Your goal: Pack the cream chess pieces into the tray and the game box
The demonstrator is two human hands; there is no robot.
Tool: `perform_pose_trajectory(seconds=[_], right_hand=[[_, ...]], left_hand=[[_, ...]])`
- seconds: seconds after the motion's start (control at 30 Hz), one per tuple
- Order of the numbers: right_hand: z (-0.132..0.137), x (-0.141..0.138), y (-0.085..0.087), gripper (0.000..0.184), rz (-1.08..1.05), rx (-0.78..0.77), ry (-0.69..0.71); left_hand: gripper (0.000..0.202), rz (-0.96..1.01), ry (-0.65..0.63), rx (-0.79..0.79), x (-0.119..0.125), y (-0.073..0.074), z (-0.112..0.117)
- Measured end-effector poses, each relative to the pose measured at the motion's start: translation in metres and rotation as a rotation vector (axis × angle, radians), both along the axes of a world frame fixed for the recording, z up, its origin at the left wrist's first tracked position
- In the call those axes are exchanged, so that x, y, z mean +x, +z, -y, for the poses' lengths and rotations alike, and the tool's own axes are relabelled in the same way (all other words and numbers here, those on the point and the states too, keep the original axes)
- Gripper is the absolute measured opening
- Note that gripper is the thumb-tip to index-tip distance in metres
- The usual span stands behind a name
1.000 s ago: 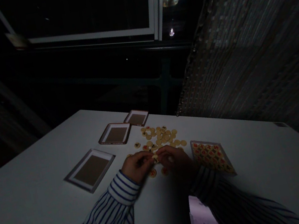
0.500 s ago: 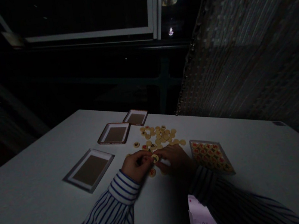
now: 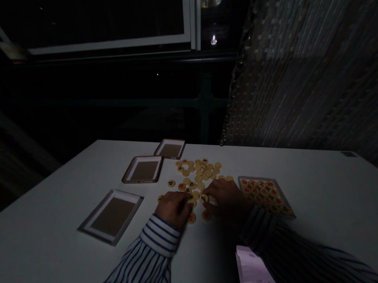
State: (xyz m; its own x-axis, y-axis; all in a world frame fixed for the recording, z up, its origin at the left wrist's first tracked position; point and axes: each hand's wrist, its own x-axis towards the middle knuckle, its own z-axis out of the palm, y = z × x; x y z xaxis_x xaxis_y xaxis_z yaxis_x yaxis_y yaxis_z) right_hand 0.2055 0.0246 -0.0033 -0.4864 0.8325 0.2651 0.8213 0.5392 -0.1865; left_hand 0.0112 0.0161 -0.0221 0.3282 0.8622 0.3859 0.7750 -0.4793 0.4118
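Note:
Round wooden Chinese chess pieces point(image 3: 209, 173) lie scattered mid-table, many blank side up, some with red or black characters. My right hand point(image 3: 228, 196) is closed, thumb and fingers pinching a Chinese chess piece point(image 3: 204, 199) with a black character facing up. Just left of it, my left hand point(image 3: 173, 207) is closed too, its fingertips on a blank-faced Chinese chess piece point(image 3: 192, 202). Two red-marked pieces point(image 3: 191, 218) lie just in front of the hands. By my right wrist, a shallow box point(image 3: 287, 200) holds rows of pieces with red characters and some black ones.
Three shallow open trays stand on the white table point(image 3: 53, 215): a grey-rimmed one point(image 3: 99, 241) at left, a brown-rimmed one point(image 3: 140, 181) behind it, and another point(image 3: 169, 139) farther back. A lit phone-like screen point(image 3: 255, 274) shows below my right forearm. A bead curtain point(image 3: 307, 70) hangs at right.
My hands have moved apart. The black-marked piece that was between both hands is now in my right fingers, slightly to the right. My left fingers have come down onto a blank-faced piece.

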Motion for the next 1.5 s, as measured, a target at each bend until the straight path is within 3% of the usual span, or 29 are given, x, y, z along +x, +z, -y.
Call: perform_pose_trajectory(seconds=[0.3, 0.73, 1.3, 1.5], right_hand=[[0.0012, 0.002, -0.0001, 0.03, 0.103, -0.072, 0.011], [0.0028, 0.0019, 0.0059, 0.034, 0.169, -0.152, 0.023], [-0.0002, 0.0047, 0.0021, 0.031, 0.144, -0.156, 0.083], [-0.0023, 0.0057, 0.0005, 0.032, 0.101, -0.085, 0.076]], left_hand=[[0.02, -0.14, 0.01, -0.029, 0.0016, -0.0075, -0.0024], [0.021, -0.172, 0.026, -0.042, 0.0027, -0.0092, -0.0039], [0.022, -0.168, 0.029, -0.041, 0.0027, -0.0083, -0.0041], [0.02, -0.138, 0.02, -0.045, 0.0028, -0.0064, -0.0033]])
